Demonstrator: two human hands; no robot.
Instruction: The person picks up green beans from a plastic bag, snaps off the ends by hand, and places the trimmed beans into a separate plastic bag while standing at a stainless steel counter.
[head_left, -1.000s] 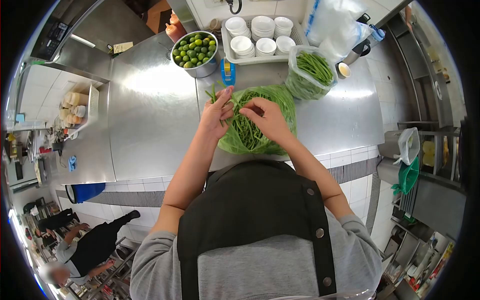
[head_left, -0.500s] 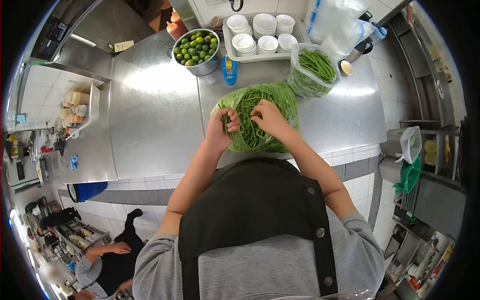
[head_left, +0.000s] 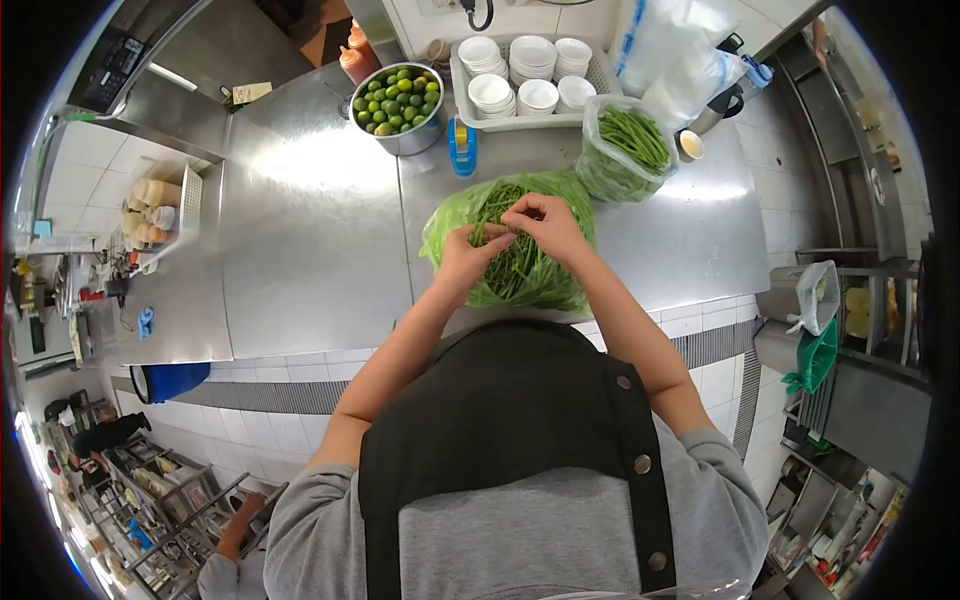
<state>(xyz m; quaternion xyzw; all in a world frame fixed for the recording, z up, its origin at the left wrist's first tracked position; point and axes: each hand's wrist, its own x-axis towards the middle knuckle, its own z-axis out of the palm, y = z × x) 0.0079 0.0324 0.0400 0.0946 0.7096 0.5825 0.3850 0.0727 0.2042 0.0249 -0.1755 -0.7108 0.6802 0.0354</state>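
An open green plastic bag point(head_left: 436, 222) full of long thin green beans point(head_left: 517, 262) lies on the steel counter in front of me. Over its middle, my left hand point(head_left: 466, 262) is closed around a few beans, whose ends poke out by the fingers. Close beside it, my right hand point(head_left: 552, 232) makes a pinch, its fingertips almost meeting those of the left. A bean seems to lie between the fingertips, but it is too small to make out fully. To the right stands a clear bag of green beans point(head_left: 633, 140).
Behind are a metal pot of limes point(head_left: 410, 142), a blue tape dispenser point(head_left: 462, 150) and a white basket point(head_left: 590, 120) holding stacked white bowls. Plastic bags point(head_left: 680, 60) and a small cup point(head_left: 691, 145) are at back right. A co-worker's arm point(head_left: 238, 525) shows lower left.
My left hand has turned inward and moved right, bringing its fingertips against my right hand's. The right hand has risen slightly. The co-worker at lower left has moved mostly out of view.
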